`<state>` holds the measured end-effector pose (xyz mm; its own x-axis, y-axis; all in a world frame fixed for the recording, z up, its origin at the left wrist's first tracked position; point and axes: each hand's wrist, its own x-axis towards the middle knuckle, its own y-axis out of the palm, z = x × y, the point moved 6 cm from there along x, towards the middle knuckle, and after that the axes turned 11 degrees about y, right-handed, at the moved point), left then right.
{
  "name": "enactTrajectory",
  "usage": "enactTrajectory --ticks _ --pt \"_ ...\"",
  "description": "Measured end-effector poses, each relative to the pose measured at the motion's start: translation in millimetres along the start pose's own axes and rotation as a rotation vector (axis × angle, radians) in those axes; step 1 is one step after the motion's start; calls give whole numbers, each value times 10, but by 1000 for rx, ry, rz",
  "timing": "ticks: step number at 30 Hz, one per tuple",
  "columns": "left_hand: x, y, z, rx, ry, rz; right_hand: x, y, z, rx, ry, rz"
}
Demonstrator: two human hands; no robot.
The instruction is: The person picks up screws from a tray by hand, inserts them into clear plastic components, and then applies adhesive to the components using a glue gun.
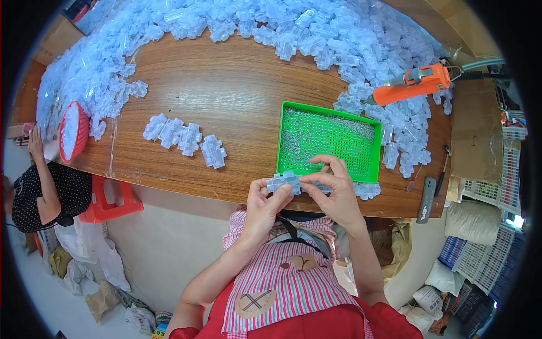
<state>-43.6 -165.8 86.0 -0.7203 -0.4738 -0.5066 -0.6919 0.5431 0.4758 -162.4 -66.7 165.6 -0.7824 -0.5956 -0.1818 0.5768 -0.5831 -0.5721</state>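
Note:
Over the table's near edge, my left hand [263,204] grips a clear plastic casing [284,183] between thumb and fingers. My right hand [334,191] is at the casing's right end, its thumb and index finger pinched together; whatever is between them is too small to make out. Just beyond both hands lies a green perforated tray [280,141] holding many small metal screws [305,133]. More clear casings [368,191] lie by the tray's near edge, partly behind my right hand. Farther left, several similar casings [189,139] sit in a slanting row on the wooden table [226,85].
A large heap of clear plastic parts [197,14] lines the table's far side. An orange electric screwdriver [412,85] rests on the heap at right. A red basket [81,133] stands at left, near another person's arm [48,189]. A dark grey tool [426,200] lies near the right edge.

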Motion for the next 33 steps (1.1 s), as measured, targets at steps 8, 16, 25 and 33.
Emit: enactTrajectory --ticks 8,16,25,33 --pt "-33 -92 -128 -14 45 -19 -86 -778 79 152 -254 -779" --pt "-390 -243 -155 142 -172 83 602 -1583 239 628 -212 -339" --pt "-621 -251 219 -22 -246 45 642 -968 219 856 -179 -172" --pt "-692 -361 333 -14 -191 47 392 -728 367 990 -416 -49"
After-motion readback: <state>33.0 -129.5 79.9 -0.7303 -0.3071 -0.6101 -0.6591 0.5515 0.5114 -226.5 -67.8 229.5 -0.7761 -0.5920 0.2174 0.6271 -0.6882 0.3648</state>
